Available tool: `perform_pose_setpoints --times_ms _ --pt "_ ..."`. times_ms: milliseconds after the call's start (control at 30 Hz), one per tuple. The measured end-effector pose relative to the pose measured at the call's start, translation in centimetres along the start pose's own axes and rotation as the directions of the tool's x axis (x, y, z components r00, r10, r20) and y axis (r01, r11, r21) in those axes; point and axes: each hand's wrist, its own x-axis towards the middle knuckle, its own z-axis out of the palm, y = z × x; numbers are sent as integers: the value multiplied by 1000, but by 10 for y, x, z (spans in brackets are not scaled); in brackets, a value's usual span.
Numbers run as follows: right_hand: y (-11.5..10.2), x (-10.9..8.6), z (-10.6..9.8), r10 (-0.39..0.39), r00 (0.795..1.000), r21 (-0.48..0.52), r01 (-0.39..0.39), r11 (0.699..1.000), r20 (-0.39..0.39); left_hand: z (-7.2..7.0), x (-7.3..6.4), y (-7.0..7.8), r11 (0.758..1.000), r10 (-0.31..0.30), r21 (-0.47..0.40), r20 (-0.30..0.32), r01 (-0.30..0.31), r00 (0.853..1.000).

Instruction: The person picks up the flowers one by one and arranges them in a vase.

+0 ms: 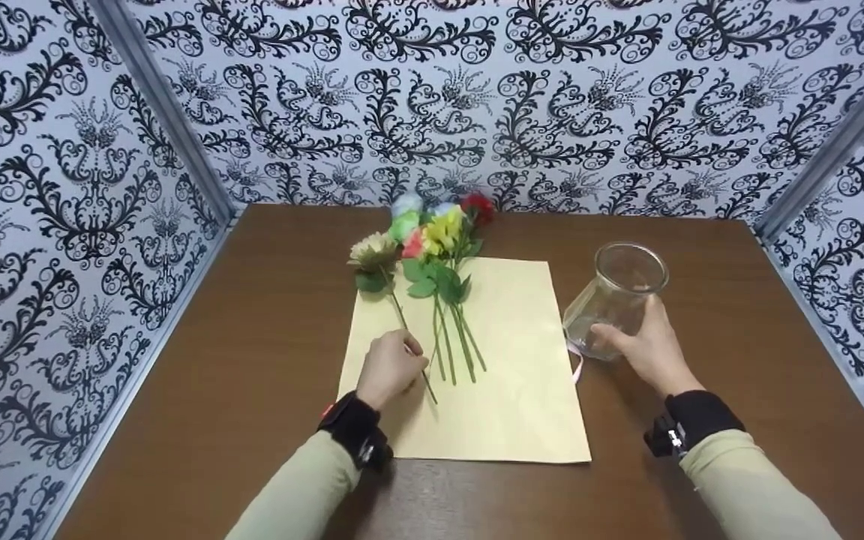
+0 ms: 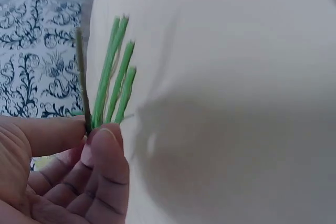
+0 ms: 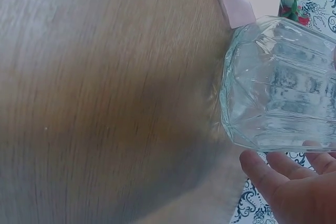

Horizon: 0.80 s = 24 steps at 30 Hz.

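My left hand (image 1: 391, 367) pinches the thin stem of a cream flower (image 1: 373, 251) between thumb and fingertip, low over the paper. In the left wrist view, that brownish stem (image 2: 82, 77) stands beside several green stems (image 2: 122, 77). Those belong to a bunch of artificial flowers (image 1: 443, 229) in yellow, red, coral and pale blue, lying just right of the cream one. On the right, my right hand (image 1: 651, 346) grips a clear glass vase (image 1: 616, 311), thumb on the near side and fingers along its right side. The vase has a faceted base (image 3: 252, 87), close over the table.
A pale yellow sheet of paper (image 1: 507, 420) lies under the stems on the brown wooden table (image 1: 252, 337). A pink ribbon loop (image 1: 577, 365) shows at the sheet's right edge, beside the vase. Patterned walls (image 1: 477, 112) enclose the table at the back and sides.
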Motion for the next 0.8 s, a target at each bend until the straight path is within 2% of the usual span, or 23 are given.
perform_pose_setpoints --times_ms 200,367,467,567,700,800 --pt "0 2 0 -25 999 -5 25 1000 -25 0 -11 -5 988 -52 -137 118 68 992" --pt "-1 3 -2 -36 999 -5 36 999 -31 -1 -15 -4 977 -76 -182 200 114 977" --pt "-1 2 -2 -37 999 -8 37 999 -27 -1 -14 -4 968 -111 -195 222 156 969" --pt "-1 1 -2 -31 999 -19 31 999 -20 -1 -9 -5 971 -133 -170 186 165 973" --pt "-2 -1 -2 -19 1000 -28 19 999 1 -5 3 -10 987 -137 -72 80 143 987" --pt "-2 -2 -1 -7 1000 -15 7 1000 26 -8 12 -14 986 -162 -25 23 162 987"
